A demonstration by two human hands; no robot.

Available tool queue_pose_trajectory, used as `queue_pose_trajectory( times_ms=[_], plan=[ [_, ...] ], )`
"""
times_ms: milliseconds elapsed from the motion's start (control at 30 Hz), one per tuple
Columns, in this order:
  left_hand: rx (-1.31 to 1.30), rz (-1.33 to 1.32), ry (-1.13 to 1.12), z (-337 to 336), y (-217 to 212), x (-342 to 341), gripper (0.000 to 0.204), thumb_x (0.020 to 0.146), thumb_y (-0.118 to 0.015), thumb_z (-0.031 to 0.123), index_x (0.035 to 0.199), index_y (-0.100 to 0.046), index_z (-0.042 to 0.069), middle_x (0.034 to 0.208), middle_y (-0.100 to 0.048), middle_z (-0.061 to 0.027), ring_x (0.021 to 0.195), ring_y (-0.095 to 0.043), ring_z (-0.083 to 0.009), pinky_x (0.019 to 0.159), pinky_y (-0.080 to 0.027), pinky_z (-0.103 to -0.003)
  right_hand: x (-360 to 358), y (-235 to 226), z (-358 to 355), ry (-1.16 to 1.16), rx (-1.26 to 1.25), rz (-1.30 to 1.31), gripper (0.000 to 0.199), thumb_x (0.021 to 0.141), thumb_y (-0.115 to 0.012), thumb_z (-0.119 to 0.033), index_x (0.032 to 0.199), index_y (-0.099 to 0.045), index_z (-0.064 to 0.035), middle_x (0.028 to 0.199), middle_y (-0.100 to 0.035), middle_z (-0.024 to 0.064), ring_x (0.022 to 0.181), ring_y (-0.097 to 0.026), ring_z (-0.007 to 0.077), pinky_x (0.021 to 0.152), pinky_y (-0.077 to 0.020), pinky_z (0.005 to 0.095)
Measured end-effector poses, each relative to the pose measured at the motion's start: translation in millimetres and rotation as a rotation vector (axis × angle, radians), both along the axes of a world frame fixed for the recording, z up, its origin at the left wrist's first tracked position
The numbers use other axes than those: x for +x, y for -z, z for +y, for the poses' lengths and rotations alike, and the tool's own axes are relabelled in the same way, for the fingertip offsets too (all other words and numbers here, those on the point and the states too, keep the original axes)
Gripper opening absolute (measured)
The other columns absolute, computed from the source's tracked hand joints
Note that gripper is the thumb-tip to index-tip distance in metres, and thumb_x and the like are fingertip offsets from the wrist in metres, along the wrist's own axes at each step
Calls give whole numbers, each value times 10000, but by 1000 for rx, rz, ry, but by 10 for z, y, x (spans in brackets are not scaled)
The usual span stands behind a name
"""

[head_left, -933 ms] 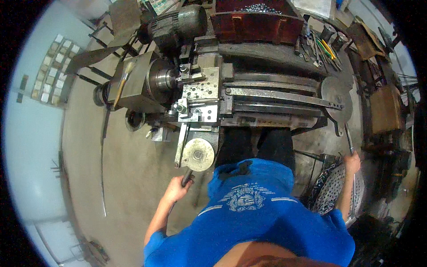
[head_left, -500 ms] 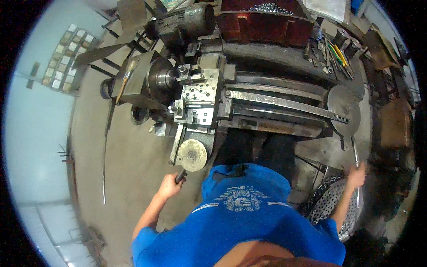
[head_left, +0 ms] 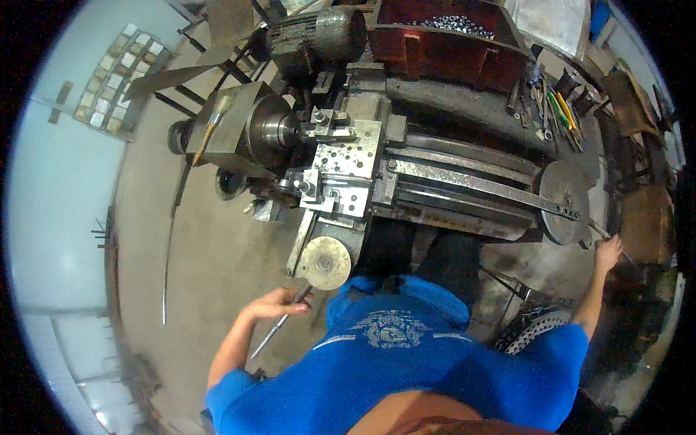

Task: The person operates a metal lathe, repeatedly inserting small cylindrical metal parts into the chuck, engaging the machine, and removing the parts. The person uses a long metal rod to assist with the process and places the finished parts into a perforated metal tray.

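My left hand [head_left: 274, 304] is loosely closed on a metal lever [head_left: 270, 338] just below the pale round disc [head_left: 326, 262] at the machine's near left. The lever slants down toward me past the fingers. Out to the right, my right hand [head_left: 609, 251] grips a thin lever rod [head_left: 598, 229] that sticks out from the larger grey disc [head_left: 555, 190]. A long flat bar [head_left: 471, 183] links that disc to the drilled metal carriage [head_left: 350, 158]. Left of the carriage sits the spindle [head_left: 279, 133] of this lathe-like machine.
Behind the machine stand a dark motor [head_left: 312, 35] and a reddish box [head_left: 446, 54] holding many small metal parts [head_left: 457, 27]. Wrenches and other hand tools [head_left: 554, 109] lie at the back right. A brush [head_left: 214, 129] rests on the headstock. A perforated basket [head_left: 536, 330] is by my right arm.
My right hand has swung up and outward, turning its lever rod away from me. The left lever has tilted, and more of it shows below my left hand, whose fingers are straighter.
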State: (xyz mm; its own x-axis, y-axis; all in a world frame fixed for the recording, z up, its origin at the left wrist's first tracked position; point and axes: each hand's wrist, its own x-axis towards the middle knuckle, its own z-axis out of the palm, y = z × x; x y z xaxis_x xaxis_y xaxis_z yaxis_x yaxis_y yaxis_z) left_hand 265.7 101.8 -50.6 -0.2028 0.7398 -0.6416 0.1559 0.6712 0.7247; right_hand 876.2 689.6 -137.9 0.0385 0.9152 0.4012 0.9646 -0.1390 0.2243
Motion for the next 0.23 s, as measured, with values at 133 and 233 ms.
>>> queue_pose_trajectory(
  times_ms=[133, 233],
  plan=[
    [6, 23, -369, -142, 286, -783, 476, 757, -671, 309, 1062, -565, -41, 939, -635, -121, 849, -608, -207, 810, -454, -324, -223, 182, -609, -105, 69, 385, 764, 645, -632, -180, 1319, -305, -28, 1325, -359, 182, 1179, -382, 344, 922, -372, 398],
    [-86, 630, -301, -423, 1137, -1981, 492, 728, -696, 317, 1084, -578, -2, 954, -633, -172, 859, -614, -229, 811, -460, -317, -47, 331, -794, -92, -260, 401, 839, 632, -651, -177, 1364, -245, -110, 1384, -274, 176, 1193, -395, 296, 940, -361, 360]
  ],
)
